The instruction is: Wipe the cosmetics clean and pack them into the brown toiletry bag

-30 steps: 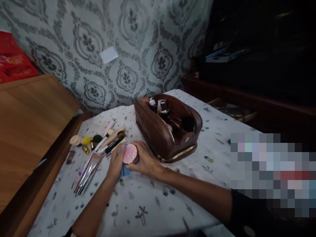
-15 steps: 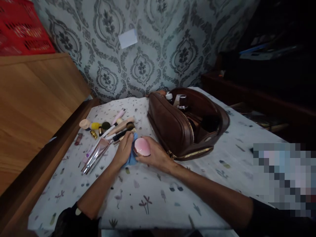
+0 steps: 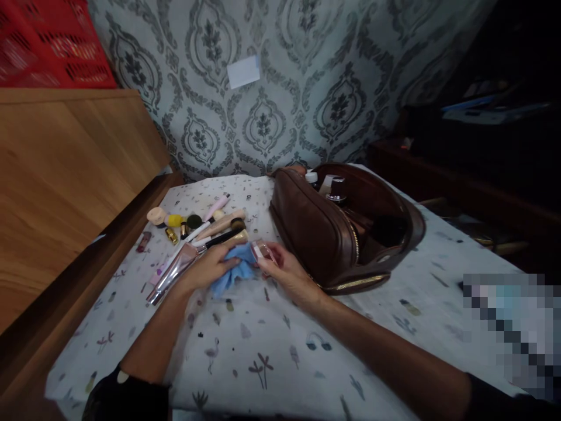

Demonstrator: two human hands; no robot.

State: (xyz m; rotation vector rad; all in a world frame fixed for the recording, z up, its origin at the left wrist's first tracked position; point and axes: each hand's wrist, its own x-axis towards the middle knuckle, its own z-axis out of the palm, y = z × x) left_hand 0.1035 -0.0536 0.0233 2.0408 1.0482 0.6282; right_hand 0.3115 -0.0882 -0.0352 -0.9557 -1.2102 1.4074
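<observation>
My left hand [image 3: 211, 266] is closed on a crumpled blue cloth [image 3: 239, 263], held just above the table. In my right hand [image 3: 287, 272] is a small pink compact [image 3: 264, 252], turned so a shiny, partly clear side shows. The compact's left edge meets the cloth. Beyond my left hand lie several makeup items: a silver-pink tube [image 3: 173, 275], a dark-bristled brush [image 3: 236, 225], a pink tube [image 3: 218, 204] and a yellow item [image 3: 174, 220]. Right of my right hand stands an unzipped brown makeup bag [image 3: 307, 228] with bottles inside.
A white patterned cloth covers the table [image 3: 245, 362]. To the left rises a wooden panel [image 3: 65, 187] with a red crate [image 3: 56, 47] above it. Patterned wallpaper [image 3: 263, 128] closes off the back. At right lies a pixelated patch [image 3: 517, 327].
My right hand has turned the compact from its rounded pink face to its side. The cloth now shows more openly between my hands. The view has shifted slightly left.
</observation>
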